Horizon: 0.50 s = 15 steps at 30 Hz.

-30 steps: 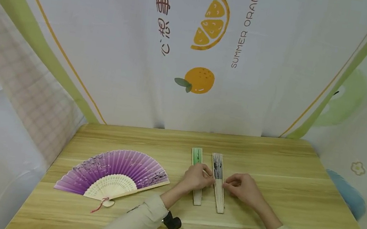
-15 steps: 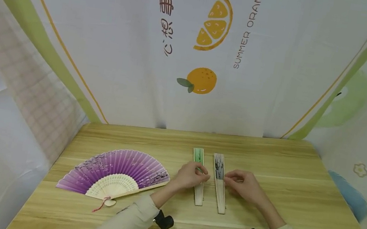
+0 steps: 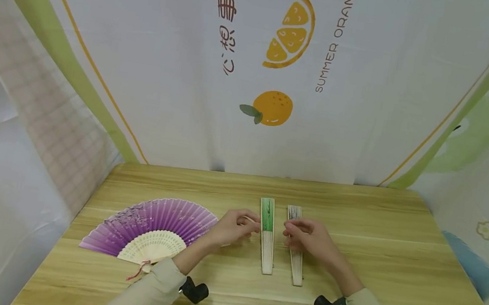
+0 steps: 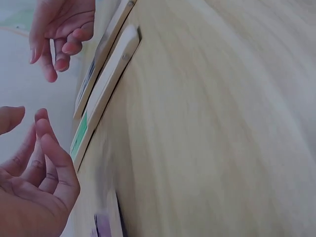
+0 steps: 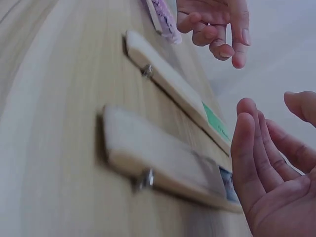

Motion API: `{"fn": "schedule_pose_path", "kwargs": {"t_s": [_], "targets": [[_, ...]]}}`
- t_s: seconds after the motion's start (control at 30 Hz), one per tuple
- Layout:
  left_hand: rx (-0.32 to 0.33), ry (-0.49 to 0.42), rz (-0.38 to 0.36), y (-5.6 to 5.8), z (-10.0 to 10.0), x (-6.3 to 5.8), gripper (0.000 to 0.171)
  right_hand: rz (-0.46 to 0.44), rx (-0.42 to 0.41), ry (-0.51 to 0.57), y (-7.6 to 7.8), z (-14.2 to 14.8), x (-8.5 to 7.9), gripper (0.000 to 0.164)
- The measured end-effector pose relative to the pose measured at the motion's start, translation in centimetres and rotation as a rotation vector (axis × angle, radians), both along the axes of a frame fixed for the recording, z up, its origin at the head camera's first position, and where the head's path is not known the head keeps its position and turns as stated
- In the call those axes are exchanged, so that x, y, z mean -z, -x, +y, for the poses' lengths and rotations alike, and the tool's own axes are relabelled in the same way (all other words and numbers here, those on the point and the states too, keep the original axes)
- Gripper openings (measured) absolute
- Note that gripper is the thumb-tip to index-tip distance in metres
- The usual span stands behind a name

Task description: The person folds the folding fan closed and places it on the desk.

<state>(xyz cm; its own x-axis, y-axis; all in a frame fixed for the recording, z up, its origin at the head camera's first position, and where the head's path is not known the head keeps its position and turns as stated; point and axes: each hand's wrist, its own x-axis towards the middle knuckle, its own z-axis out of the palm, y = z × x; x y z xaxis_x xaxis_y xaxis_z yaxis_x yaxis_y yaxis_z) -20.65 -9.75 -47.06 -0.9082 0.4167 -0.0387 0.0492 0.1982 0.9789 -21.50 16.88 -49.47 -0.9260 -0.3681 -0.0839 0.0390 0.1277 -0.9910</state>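
1 green fan (image 3: 267, 233) and 1 gray fan (image 3: 296, 268) lie folded on the worktop (image 3: 359, 213), side by side with a gap between; the left grip (image 3: 232, 229) is just beside the green fan, fingers a bit bent, holding nothing; the right grip (image 3: 314, 242) is over the gray fan and hides part of it, also holding nothing; to the left, 1 purple fan (image 3: 156, 221) lies spread wide.

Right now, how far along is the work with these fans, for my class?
Looks done: the green fan and grey fan lie folded, side by side. In hand: nothing; the left hand is beside the green fan and the right hand hovers over the grey one, neither gripping. Probably left: folding the purple fan, which lies spread open.
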Motion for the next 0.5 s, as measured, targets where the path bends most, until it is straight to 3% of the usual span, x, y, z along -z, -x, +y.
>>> {"fn": "schedule_pose_path", "kwargs": {"t_s": [0.17,0.5], "targets": [[-0.029,0.006,-0.04,-0.1,-1.9,-0.8,0.033,-0.044,0.011,0.032,0.3,-1.6,-0.2,0.049],[-0.079,-0.014,-0.093,-0.3,-4.8,-1.0,0.039,-0.064,-0.072,0.139,0.4,-4.4,-0.2,0.047]]}}
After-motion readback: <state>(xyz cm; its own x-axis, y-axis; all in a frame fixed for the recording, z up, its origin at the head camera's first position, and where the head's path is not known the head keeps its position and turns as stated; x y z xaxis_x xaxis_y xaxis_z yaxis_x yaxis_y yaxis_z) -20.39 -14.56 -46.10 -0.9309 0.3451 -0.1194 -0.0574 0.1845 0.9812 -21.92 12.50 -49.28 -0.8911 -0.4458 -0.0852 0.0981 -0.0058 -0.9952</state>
